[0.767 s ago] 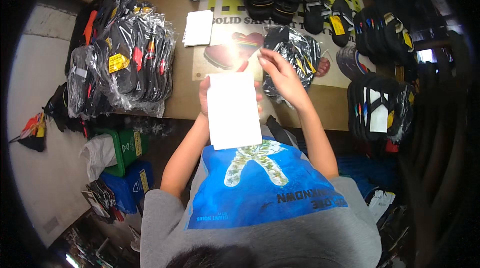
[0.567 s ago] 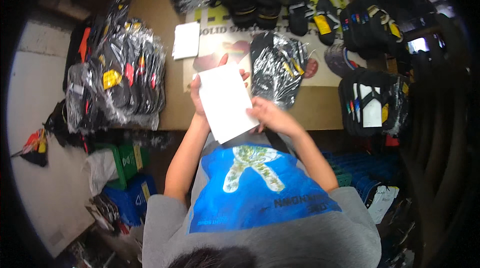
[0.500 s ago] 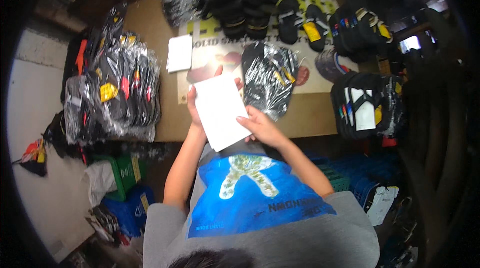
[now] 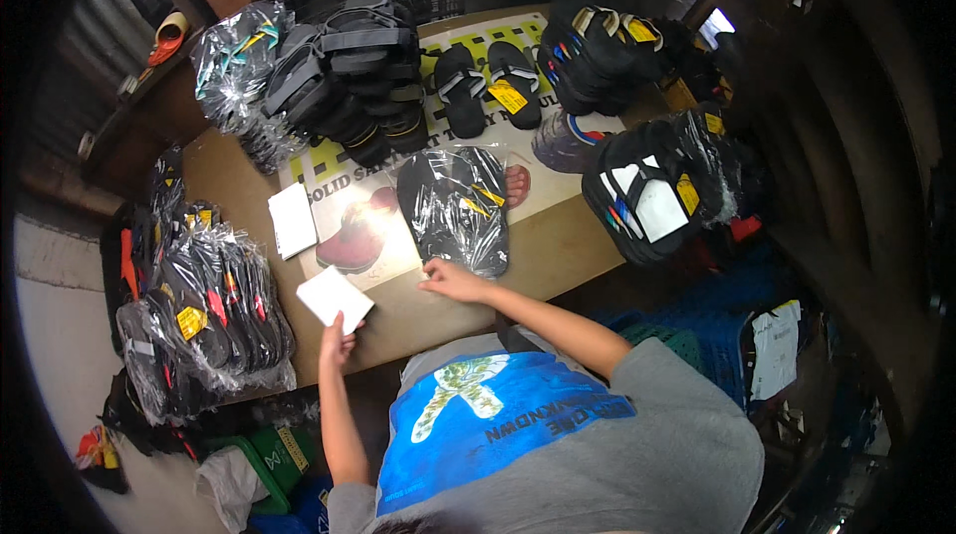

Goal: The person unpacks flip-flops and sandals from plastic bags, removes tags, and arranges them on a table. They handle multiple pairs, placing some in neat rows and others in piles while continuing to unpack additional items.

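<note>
My left hand (image 4: 337, 343) holds a white paper sheet (image 4: 335, 298) by its lower corner, just above the brown table's (image 4: 558, 250) near edge. My right hand (image 4: 448, 280) reaches forward with its fingertips at the near edge of a clear plastic bag of black flip-flops (image 4: 456, 205) lying flat on the table; whether it grips the bag I cannot tell. That bag partly covers a printed poster (image 4: 358, 225) showing a red shoe.
A second white paper (image 4: 293, 219) lies left of the poster. Bagged sandal bundles (image 4: 204, 305) hang at the left, stacked black sandals (image 4: 344, 76) at the back, more pairs (image 4: 652, 185) at the right. Blue crates (image 4: 697, 335) sit under the table.
Both hands held the white paper close before me; now the left hand alone holds it lower left, and the right hand has gone forward to the bagged flip-flops.
</note>
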